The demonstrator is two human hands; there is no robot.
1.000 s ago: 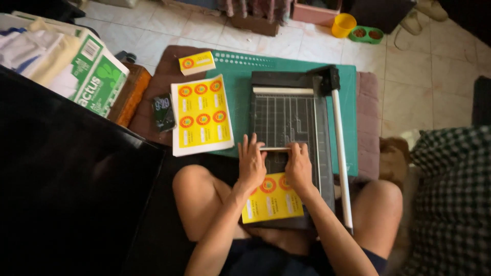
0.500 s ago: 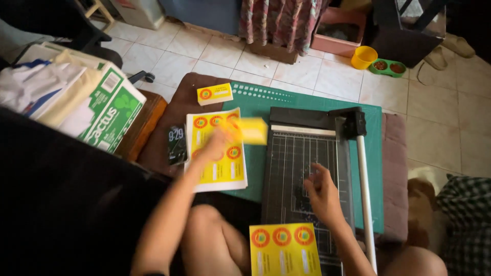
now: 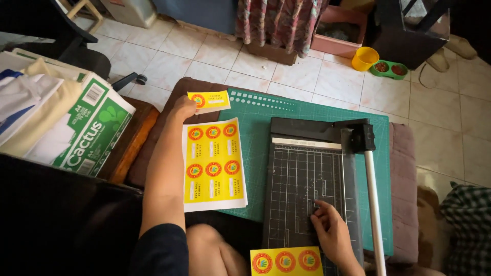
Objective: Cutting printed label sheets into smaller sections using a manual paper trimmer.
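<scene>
- Nearest the person, a yellow strip of three labels (image 3: 286, 261) lies at the near end of the paper trimmer (image 3: 312, 184), partly over the edge toward the lap, where it can be slid onto the bed again.
- The right hand (image 3: 332, 235) rests on the trimmer's gridded bed close to the blade side, fingers curled down onto the surface and holding nothing; it seems to steady the tool.
- The trimmer's long white handle arm (image 3: 373, 204) runs along its right side and lies low, so the room right of the bed is narrow.
- Left of the trimmer, a full sheet of six yellow labels (image 3: 215, 163) lies half on the green cutting mat (image 3: 255, 133), half off its left edge, within easy reach.
- The left hand (image 3: 183, 108) is stretched to the mat's far left corner, fingertips pinching a single cut label (image 3: 209, 100) that sits on a small pile there, kept clear of the cutting area.
- The low brown bench (image 3: 404, 153) shows bare margins at the right and far left.
- Beyond is open tiled floor (image 3: 307, 76), with a yellow cup (image 3: 365, 58) and a green dish (image 3: 389, 69) well apart.
</scene>
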